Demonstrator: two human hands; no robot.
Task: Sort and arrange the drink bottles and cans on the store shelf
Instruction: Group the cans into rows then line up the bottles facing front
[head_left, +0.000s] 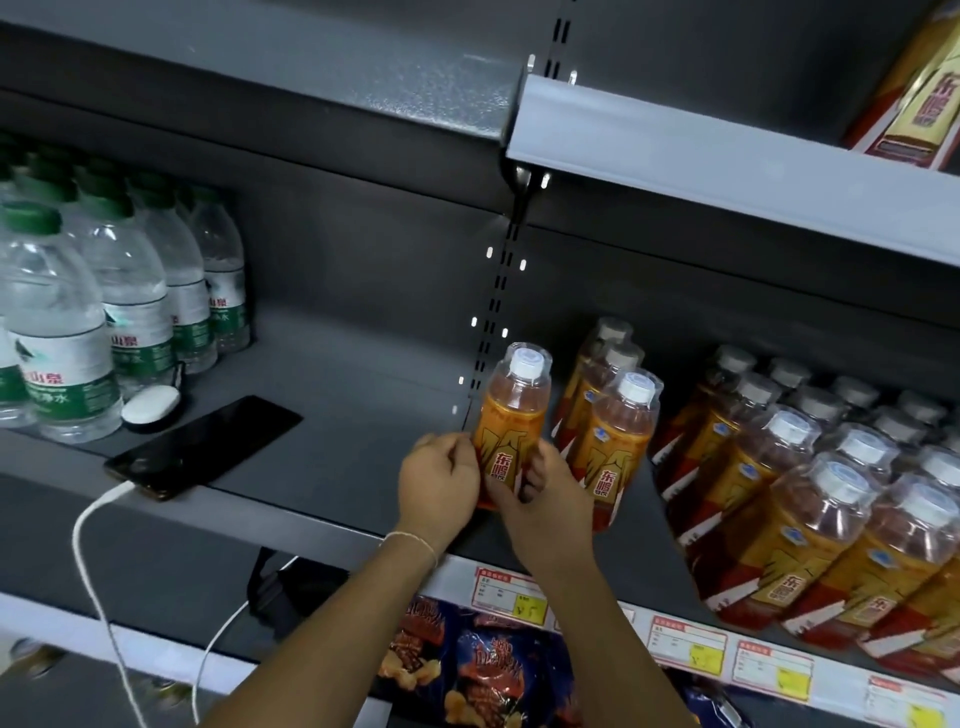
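Currently, a white-capped, orange-labelled clear plastic bottle (513, 415) is being gripped low down by the curled fingers of the left hand (439, 480) and right hand (551, 491), its long axis upright above them on the dark grey shelf (337, 415), with matching bottles (618, 441) just right of the fingers.

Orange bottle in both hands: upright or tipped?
Roughly upright: the orange bottle has its cap on top, with the left hand and right hand gripping its lower label.

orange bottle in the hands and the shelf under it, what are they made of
Orange bottle: likely clear glossy plastic; liquid shows through above a printed wrap label. Shelf: probably painted metal, dark grey, matte with a faint speckled sheen.
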